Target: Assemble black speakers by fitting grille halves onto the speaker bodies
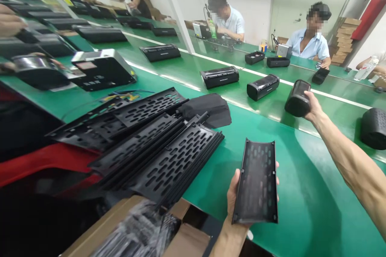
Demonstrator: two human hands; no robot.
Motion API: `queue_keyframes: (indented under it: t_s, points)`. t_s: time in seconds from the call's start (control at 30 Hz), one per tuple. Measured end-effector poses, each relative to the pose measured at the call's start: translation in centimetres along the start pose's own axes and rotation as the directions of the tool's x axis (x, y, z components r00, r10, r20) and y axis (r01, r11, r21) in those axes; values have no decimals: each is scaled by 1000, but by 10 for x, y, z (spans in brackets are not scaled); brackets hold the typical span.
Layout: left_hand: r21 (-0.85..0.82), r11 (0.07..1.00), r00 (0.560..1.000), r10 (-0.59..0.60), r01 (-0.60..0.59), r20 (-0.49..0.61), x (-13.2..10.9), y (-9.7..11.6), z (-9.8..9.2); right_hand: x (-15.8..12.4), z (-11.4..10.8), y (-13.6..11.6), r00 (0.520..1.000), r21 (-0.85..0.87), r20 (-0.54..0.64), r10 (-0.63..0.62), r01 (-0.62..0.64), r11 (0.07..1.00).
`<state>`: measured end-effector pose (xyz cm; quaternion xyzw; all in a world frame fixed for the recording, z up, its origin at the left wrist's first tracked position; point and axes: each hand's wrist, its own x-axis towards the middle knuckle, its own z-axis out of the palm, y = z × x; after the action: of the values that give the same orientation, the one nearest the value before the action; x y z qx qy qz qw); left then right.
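My left hand [233, 198] cups a curved black slotted grille [257, 182], hollow side up, long axis pointing away from me; my right hand [312, 106] closes around a black speaker body [297, 98].

No text legible. Pale lettering on the front edge of one black unit [219, 76] on the green belt [187, 70] (too blurred to read).

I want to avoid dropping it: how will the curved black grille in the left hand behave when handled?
Probably stiff: the grille holds its curve while the left hand supports only its lower end. Likely light, being thin and perforated.
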<state>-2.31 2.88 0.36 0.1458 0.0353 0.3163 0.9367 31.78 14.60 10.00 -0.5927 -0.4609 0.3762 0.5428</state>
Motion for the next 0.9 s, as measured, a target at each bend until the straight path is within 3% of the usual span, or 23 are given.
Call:
queue_keyframes:
  t_s: [0.1,0.2,0.33,0.43,0.53,0.7,0.8,0.9]
  points:
    - [0,1000,999,8,-8,45,2,1,-3,-14,-21,-15,992,211,-104,-73,94,973]
    - [28,999,995,33,-36,94,4,3,-7,-56,-34,-22,985,463,-125,-122,167,871]
    - [81,994,984,65,-79,163,8,0,-10,-118,-24,-19,998,540,51,21,-45,840]
    - [148,985,985,67,-91,161,11,-8,-10,-148,-19,-18,984,374,43,171,-175,911]
    - [185,973,988,126,-140,87,18,-17,-7,-163,-21,-30,971,47,122,208,-215,976]
    - [189,950,968,244,-249,49,34,-30,7,-175,-11,-59,932,-451,326,161,3,892]
    - [189,938,956,274,-290,108,39,-33,22,-179,7,-66,927,-582,364,92,149,800]
    - [201,926,945,294,-320,146,39,-33,34,-179,24,-66,922,-620,383,58,210,756]
